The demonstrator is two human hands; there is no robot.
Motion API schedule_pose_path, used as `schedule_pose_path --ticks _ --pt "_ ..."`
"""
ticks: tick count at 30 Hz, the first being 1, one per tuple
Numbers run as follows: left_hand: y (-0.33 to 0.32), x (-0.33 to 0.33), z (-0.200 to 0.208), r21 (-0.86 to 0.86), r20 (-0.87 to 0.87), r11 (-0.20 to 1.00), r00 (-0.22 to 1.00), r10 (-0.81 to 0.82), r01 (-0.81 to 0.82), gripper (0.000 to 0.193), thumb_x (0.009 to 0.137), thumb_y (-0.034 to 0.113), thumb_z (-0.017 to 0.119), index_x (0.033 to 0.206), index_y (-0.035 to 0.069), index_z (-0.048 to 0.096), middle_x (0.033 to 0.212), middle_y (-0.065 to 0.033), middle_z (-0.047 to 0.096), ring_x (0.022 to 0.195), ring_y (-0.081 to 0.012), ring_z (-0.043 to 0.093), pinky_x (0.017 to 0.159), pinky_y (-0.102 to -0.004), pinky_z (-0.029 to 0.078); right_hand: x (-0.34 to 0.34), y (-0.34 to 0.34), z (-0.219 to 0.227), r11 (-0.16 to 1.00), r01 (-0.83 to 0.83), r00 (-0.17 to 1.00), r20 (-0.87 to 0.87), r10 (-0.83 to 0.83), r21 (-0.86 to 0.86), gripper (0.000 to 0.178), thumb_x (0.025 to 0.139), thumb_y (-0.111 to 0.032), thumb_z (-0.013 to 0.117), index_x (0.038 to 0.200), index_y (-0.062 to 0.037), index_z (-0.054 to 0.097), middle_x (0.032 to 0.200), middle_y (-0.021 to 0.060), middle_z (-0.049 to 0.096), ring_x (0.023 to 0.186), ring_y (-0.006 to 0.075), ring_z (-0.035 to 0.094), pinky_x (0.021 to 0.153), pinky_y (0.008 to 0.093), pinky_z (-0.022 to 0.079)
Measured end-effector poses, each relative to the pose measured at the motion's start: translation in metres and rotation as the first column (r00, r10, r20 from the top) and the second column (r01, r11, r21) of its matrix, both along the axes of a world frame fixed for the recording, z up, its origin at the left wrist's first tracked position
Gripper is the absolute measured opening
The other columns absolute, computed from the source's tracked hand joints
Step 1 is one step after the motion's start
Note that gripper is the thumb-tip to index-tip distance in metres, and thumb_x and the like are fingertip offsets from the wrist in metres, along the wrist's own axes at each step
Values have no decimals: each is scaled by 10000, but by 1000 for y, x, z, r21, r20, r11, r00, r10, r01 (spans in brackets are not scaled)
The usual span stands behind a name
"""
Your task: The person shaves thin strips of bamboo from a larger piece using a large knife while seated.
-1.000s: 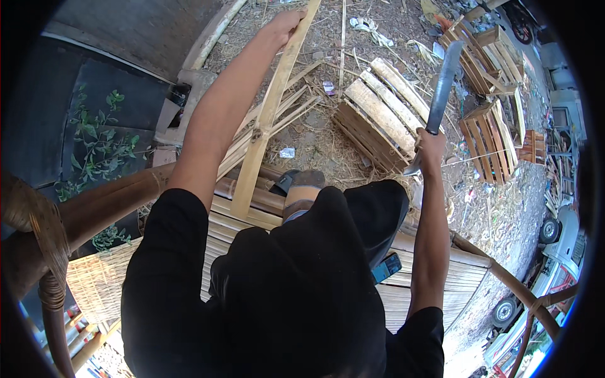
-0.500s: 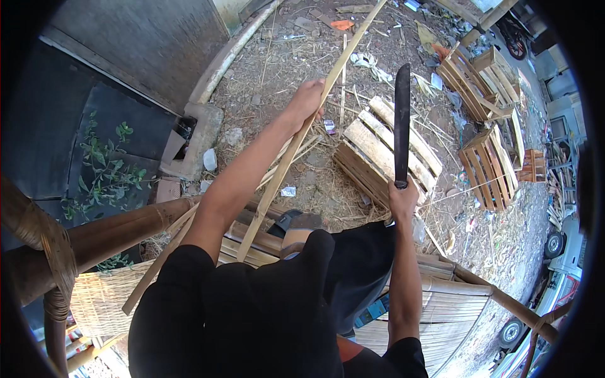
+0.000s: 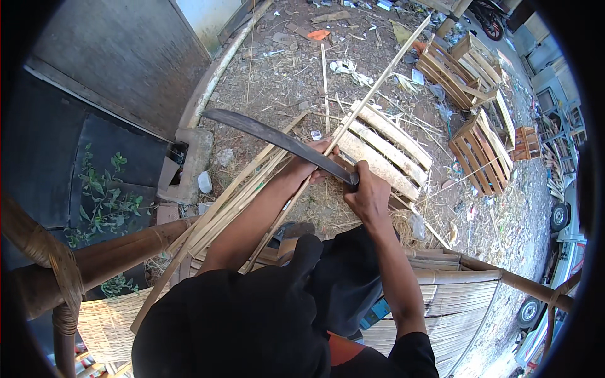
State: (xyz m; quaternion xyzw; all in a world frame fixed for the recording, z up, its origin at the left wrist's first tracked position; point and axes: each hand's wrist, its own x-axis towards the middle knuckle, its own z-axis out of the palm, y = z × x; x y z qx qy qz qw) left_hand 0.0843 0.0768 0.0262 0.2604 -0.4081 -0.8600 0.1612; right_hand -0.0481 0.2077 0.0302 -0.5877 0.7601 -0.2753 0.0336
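Note:
My left hand (image 3: 295, 174) is closed around a long, narrow bamboo strip (image 3: 384, 75), which slants up to the right and ends low beside my left forearm. A machete (image 3: 268, 135) with a long dark blade is gripped in my right hand (image 3: 370, 194). Its blade lies across the strip at my left hand, tip pointing to the upper left; whether the edge touches the strip I cannot tell. The blade hides part of my left hand. Several loose bamboo strips (image 3: 234, 203) lean in a bundle beside my left forearm.
A slatted wooden crate (image 3: 386, 151) lies just beyond my right hand, with more crates (image 3: 482, 151) at the right. Bamboo poles (image 3: 123, 251) and a slatted bamboo surface (image 3: 450, 309) surround me. A leafy plant (image 3: 107, 198) grows by the dark panels at left. Litter covers the ground.
The machete has swung from upright at the right to lying across the strip. My right hand has moved left, beside my left hand. The strip has turned, its far end shifting right.

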Motion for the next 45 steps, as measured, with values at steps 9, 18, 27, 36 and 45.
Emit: schedule_pose_path --ticks 9,18,27,36,45 --pt "26 2 10 -4 106 1000 994 0 0 240 1020 288 416 1004 69 513 563 44 363 356 -45 340 312 -207 248 -15 -1 27 996 -82 981 -174 89 46 309 634 -147 743 837 -86 519 648 94 607 597 306 629 535 423 490" --pt "26 2 13 -67 303 996 952 -29 52 285 1035 363 326 889 133 411 566 45 346 414 -64 307 377 -246 249 -39 -5 9 996 -84 961 -261 87 25 280 607 -126 723 789 -88 513 624 81 599 582 299 627 515 425 489" --pt "46 27 10 -110 309 993 951 -5 42 286 1041 263 304 905 64 459 567 28 344 399 -64 289 354 -238 261 -136 12 2 876 400 899 -299 -320 268 136 757 -150 632 841 -56 582 698 180 659 671 363 660 593 479 508" --pt "48 15 -19 126 351 985 923 -158 121 339 1043 357 313 890 86 448 549 47 301 406 -71 259 385 -248 218 -38 30 2 963 -49 986 -142 89 264 316 647 -185 744 847 -95 516 693 119 634 656 333 641 572 445 495" --pt "51 53 9 -114 390 987 919 -63 116 316 1042 353 340 919 86 456 574 43 322 415 -60 252 389 -232 223 -78 16 -6 916 193 973 -188 -132 351 232 717 -200 702 844 -50 577 708 165 654 676 351 653 590 459 509"
